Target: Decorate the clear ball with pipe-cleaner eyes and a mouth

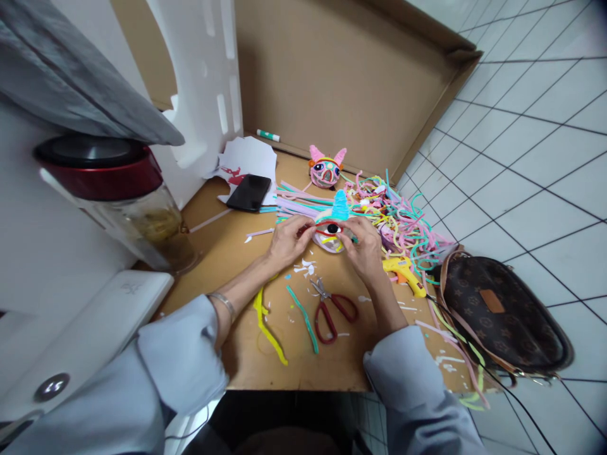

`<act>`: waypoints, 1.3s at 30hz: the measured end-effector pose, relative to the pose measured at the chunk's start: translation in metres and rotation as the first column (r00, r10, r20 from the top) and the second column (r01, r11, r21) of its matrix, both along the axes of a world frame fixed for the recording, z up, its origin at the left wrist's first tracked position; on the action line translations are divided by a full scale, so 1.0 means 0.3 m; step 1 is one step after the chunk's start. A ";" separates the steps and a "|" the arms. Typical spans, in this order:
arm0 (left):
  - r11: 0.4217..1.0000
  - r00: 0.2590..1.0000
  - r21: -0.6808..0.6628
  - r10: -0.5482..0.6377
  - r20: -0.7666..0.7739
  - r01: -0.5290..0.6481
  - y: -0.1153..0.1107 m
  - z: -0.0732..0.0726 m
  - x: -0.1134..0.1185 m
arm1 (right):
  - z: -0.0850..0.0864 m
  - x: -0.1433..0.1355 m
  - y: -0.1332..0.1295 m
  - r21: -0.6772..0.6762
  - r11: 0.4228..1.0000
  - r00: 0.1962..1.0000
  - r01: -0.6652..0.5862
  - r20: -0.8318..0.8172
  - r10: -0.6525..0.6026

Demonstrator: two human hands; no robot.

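Note:
Between my hands is a small round craft figure (331, 243) with a turquoise fuzzy horn (340, 206) and one black-and-white eye (333, 229). A red pipe cleaner (324, 223) arches around the eye. My left hand (291, 240) pinches it at the left end, and my right hand (363, 246) at the right end; both sets of fingertips also touch or nearly touch the figure. Nearer me lie red-handled scissors (331, 309), their blades pointing away, a teal pipe cleaner (303, 319) and a yellow one (266, 325).
A pink-eared craft head (325, 170) stands behind, beside a heap of pipe cleaners (403, 221). To the right are a yellow glue gun (405, 273) with a cord and a brown handbag (505, 309). At left are a phone (250, 193) and a lidded clear jug (156, 227).

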State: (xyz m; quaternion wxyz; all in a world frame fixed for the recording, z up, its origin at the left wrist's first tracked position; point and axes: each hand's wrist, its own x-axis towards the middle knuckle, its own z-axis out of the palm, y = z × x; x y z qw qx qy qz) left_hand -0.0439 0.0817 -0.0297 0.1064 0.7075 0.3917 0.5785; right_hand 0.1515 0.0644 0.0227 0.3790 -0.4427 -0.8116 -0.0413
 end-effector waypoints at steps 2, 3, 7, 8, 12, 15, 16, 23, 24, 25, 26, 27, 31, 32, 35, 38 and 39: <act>1.000 1.000 0.008 0.000 -0.005 0.000 0.007 -0.007 -0.001 | 0.001 0.000 -0.001 0.000 1.000 1.000 0.007 0.009 -0.007; 1.000 1.000 0.012 -0.001 -0.007 0.001 0.010 -0.011 -0.001 | 0.002 -0.001 -0.002 0.005 1.000 1.000 0.011 0.014 -0.011; 0.999 1.000 0.041 -0.013 -0.009 0.014 0.016 -0.019 -0.003 | 0.001 -0.003 -0.002 0.022 1.000 1.000 0.021 0.023 -0.021; 0.999 1.000 0.048 -0.015 -0.012 0.016 0.017 -0.021 -0.004 | 0.000 -0.003 -0.001 0.022 1.000 0.999 0.022 0.024 -0.023; 0.997 0.999 0.073 -0.006 -0.043 0.010 0.020 -0.024 -0.006 | -0.002 -0.001 0.000 0.021 1.000 0.999 0.023 0.033 -0.023; 0.996 0.997 0.084 -0.004 -0.071 0.010 0.020 -0.023 -0.007 | -0.004 -0.001 0.000 0.021 0.999 0.999 0.027 0.028 -0.027; 0.996 0.997 0.089 -0.004 -0.076 0.011 0.018 -0.021 -0.007 | -0.004 -0.002 0.000 0.020 0.999 0.999 0.030 0.026 -0.030; 0.994 0.995 0.098 -0.038 -0.095 0.047 0.012 -0.016 -0.011 | -0.007 -0.003 0.001 0.020 0.999 0.999 0.041 0.026 -0.041; 0.995 0.995 0.091 -0.039 -0.094 0.048 0.013 -0.017 -0.012 | -0.008 -0.002 0.001 0.019 0.999 0.999 0.041 0.028 -0.042; 0.995 0.995 0.085 -0.041 -0.094 0.049 0.015 -0.019 -0.014 | -0.008 -0.001 0.001 0.017 0.999 0.999 0.042 0.029 -0.043; 0.996 0.995 0.081 -0.041 -0.094 0.048 0.017 -0.021 -0.015 | -0.008 -0.001 0.001 0.013 0.999 0.999 0.042 0.029 -0.043; 0.996 0.995 0.081 -0.041 -0.093 0.049 0.018 -0.023 -0.016 | -0.008 0.000 0.001 0.008 0.999 0.999 0.042 0.029 -0.042; 0.995 0.995 0.081 -0.043 -0.086 0.050 0.015 -0.020 -0.016 | -0.004 -0.002 -0.001 -0.003 0.999 0.999 0.040 0.026 -0.040; 0.995 0.996 0.080 -0.044 -0.083 0.051 0.011 -0.017 -0.014 | -0.003 -0.002 -0.002 -0.001 0.999 0.999 0.039 0.026 -0.039; 0.997 0.996 0.066 -0.040 -0.077 0.045 0.000 -0.006 -0.008 | -0.002 -0.005 -0.004 0.013 0.999 0.999 0.039 0.027 -0.039; 0.998 0.997 0.054 -0.021 -0.078 0.025 -0.006 0.000 -0.007 | -0.003 -0.007 -0.005 0.012 0.999 0.999 0.043 0.024 -0.043; 0.998 0.997 0.055 -0.017 -0.079 0.021 -0.005 0.000 -0.008 | -0.003 -0.007 -0.005 0.007 0.999 0.999 0.043 0.026 -0.043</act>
